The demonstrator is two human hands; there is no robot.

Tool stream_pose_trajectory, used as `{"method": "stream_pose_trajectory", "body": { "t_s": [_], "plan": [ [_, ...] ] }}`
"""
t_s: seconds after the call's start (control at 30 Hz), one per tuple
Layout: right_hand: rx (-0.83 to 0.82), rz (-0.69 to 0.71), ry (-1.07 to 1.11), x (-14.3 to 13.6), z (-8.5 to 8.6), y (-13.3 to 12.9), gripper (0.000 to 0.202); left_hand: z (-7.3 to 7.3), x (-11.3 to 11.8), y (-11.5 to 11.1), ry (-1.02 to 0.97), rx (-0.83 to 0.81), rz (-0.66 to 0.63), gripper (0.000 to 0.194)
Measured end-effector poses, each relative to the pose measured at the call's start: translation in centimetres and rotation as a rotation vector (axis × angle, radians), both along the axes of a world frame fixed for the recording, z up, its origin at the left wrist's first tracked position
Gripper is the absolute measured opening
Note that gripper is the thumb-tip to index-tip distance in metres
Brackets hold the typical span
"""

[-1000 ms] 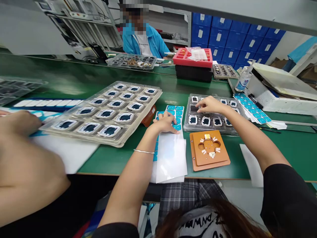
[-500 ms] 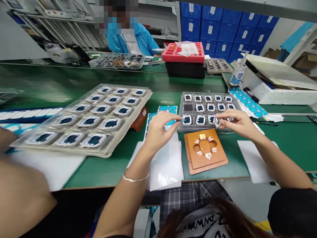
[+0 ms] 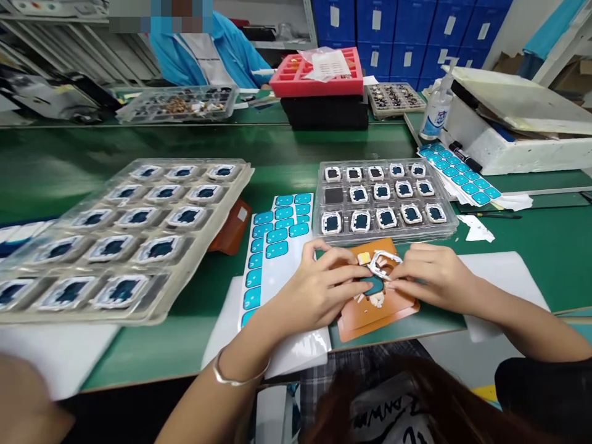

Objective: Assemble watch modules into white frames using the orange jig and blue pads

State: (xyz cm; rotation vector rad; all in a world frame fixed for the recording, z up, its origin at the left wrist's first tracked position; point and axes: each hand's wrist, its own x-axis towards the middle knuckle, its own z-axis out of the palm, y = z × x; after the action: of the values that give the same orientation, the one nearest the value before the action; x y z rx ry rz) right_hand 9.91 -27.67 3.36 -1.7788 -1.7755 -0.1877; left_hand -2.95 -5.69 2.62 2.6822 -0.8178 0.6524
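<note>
Over the brown fixture plate (image 3: 356, 324), my right hand (image 3: 432, 277) pinches a white rounded-square frame (image 3: 377, 266), held tilted. My left hand (image 3: 321, 287) is closed, with its fingertips on a teal rounded-square piece (image 3: 374, 285) at the middle of the fixture. Small white blocks and a yellow pad (image 3: 364, 258) ring the fixture's centre. Behind it, a clear plastic tray (image 3: 388, 239) holds rows of white frames with dark teal centres. A sheet of teal stickers (image 3: 277, 234) lies left of the fixture.
At left stands a larger tray (image 3: 157, 311) of similar parts, with another person's arm (image 3: 28, 394) in front. White foam sheets (image 3: 504, 277) flank the fixture. Farther back are a red box (image 3: 314, 77), a pump bottle (image 3: 436, 114), a foam box (image 3: 518, 151) and a person in blue (image 3: 231, 49).
Both hands have come from the clear tray down to the fixture. The white frame is now over the fixture in my right hand, and a teal piece is at my left fingertips. The view has shifted.
</note>
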Motion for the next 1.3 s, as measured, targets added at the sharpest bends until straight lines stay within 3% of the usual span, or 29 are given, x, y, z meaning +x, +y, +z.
{"method": "stream_pose_trajectory", "body": {
  "t_s": [0.17,0.3,0.47,0.63,0.77,0.87,1.3],
  "plan": [
    [-0.004,0.000,0.071,0.5,0.4,0.3,0.022,0.1,-0.2,-0.2,0.024,0.070,0.042,0.033],
    [-0.145,0.113,0.192,3.1,1.4,0.3,0.025,0.2,-0.3,-0.2,0.048,0.056,0.024,0.036],
    [-0.208,0.220,0.300,5.2,0.7,0.6,0.018,0.5,-0.5,-0.5,0.037,0.017,0.016,0.032],
    [-0.061,0.187,0.243,3.8,-0.2,1.2,0.016,0.5,-0.6,-1.0,-0.066,-0.124,0.170,0.011],
    [0.031,0.141,0.194,2.1,-0.8,1.6,0.015,0.2,-0.6,-0.9,-0.127,-0.131,0.337,0.036],
    [0.037,0.127,0.168,1.7,-0.9,1.7,0.016,0.0,-0.6,-0.9,-0.100,-0.107,0.348,0.045],
    [-0.023,0.137,0.178,1.7,-1.0,1.6,0.017,-0.4,-0.5,-1.1,-0.005,-0.132,0.317,0.033]
  ]
}}
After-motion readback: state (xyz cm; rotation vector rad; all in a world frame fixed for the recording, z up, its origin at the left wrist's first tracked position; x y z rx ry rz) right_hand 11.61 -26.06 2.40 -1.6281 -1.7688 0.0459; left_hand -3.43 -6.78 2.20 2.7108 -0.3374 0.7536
